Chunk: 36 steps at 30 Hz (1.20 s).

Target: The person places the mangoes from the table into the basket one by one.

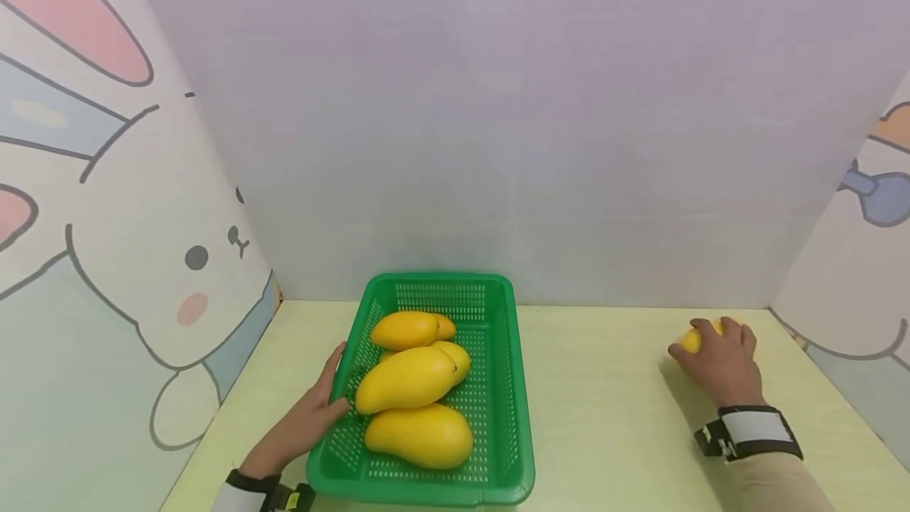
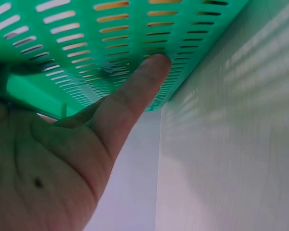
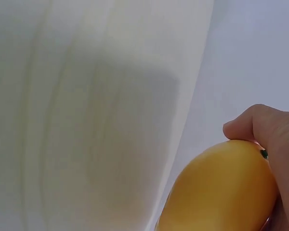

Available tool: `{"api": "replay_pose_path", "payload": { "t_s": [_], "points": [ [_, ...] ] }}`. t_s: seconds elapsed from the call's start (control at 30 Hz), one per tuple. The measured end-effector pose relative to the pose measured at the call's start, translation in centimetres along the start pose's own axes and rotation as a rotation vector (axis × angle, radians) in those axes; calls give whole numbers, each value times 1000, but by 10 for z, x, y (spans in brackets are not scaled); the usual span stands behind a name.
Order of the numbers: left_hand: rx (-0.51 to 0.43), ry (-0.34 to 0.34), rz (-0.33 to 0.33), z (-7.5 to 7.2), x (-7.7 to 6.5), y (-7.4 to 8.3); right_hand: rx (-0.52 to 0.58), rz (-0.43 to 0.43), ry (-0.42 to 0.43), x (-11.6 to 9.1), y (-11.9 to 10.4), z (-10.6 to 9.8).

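A green plastic basket (image 1: 524, 417) holds several yellow mangoes (image 1: 419, 434), heaped toward its left side. My left hand (image 1: 313, 417) is at the basket's left side, thumb over the rim and fingers along the outer wall. In the left wrist view a finger (image 2: 135, 89) lies against the slotted wall (image 2: 113, 43). Far to the right, my right hand (image 1: 725, 366) grips another mango (image 1: 691, 340) from above. The right wrist view shows this mango (image 3: 221, 192) large, its stem end by the thumb side; the fingers beneath are mostly hidden.
The pale wood-grain table (image 1: 597, 401) runs back to a plain whitish wall (image 1: 540, 141). Side panels with cartoon drawings stand at the left (image 1: 128, 259) and right (image 1: 832, 283). Wrist straps with small devices sit on both wrists.
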State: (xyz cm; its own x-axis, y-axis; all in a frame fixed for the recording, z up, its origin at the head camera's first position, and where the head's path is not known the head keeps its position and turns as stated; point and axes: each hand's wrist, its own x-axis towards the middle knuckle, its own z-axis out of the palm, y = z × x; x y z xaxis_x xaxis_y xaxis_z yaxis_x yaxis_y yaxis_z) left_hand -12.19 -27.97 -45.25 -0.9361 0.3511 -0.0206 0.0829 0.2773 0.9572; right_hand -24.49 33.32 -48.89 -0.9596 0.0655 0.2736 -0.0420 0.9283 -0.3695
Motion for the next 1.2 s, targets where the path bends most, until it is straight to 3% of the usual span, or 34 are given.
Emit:
{"api": "replay_pose_path", "payload": {
  "t_s": [0.43, 0.77, 1.2],
  "points": [
    [0, -9, 6, 0, 0, 0, 7, -20, 25, 0, -14, -10],
    [2, -2, 1, 0, 0, 2, 21, -64, 55, -1, -43, -20],
    [-2, -8, -2, 0, -2, 2, 30, -222, 144, -2, -91, -29]
  ]
}}
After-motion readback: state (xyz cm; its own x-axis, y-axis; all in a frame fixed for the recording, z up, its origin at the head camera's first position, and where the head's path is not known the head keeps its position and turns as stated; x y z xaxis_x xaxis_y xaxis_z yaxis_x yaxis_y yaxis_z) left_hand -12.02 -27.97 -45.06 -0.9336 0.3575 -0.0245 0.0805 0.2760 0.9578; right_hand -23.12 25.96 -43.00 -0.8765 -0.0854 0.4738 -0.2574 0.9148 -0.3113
